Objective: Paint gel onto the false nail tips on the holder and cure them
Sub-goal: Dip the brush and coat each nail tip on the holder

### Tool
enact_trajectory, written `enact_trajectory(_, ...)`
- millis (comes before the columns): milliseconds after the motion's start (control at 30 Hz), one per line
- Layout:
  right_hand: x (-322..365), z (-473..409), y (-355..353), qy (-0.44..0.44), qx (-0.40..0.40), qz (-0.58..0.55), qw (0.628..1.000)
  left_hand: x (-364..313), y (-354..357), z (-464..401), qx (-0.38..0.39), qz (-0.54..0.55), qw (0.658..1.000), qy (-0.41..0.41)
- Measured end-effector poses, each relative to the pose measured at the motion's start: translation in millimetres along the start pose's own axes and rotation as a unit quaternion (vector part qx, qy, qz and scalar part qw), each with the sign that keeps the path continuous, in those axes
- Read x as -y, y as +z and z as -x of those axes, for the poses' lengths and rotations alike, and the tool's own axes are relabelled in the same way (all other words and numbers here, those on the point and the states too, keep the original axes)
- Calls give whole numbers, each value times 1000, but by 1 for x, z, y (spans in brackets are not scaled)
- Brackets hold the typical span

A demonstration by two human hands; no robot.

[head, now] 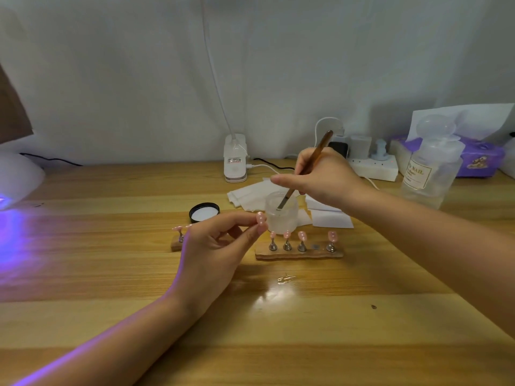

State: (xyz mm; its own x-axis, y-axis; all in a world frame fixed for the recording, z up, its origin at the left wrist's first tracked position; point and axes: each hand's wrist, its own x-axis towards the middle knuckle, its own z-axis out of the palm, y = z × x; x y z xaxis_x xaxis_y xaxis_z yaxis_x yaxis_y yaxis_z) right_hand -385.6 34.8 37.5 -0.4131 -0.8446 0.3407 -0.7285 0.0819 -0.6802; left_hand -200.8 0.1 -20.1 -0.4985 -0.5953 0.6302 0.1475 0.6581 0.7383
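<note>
The right hand (324, 179), right of centre in the frame, grips a brown-handled brush (306, 169) between curled fingers; the brush's long axis runs diagonally, handle end pointing to the upper right and metal ferrule pointing down-left into a frosted jar (281, 214). The left hand (220, 252), at centre, pinches one pink nail tip (261, 218) between thumb and fingertips, just beside the jar's left wall, the tip's long axis roughly upright. Below the jar lies a wooden holder (299, 254) with its long axis left to right; four pink tips stand upright on its metal pegs, and one peg position is vacant. A second holder (176, 244) shows partly behind the left hand. The jar's black lid (204, 213) lies left of the jar. A curing lamp (16, 176) glows violet at the left edge.
</note>
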Motion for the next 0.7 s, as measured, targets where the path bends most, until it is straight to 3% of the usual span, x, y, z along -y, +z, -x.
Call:
enact_trajectory(367,4,-5,4,-12,78,-32,996,-1,-1,0,5,2,1000,-5)
enact_trajectory(700,-1,-2,1,21,62,-49,997,0,0,0,16,-3,1000,5)
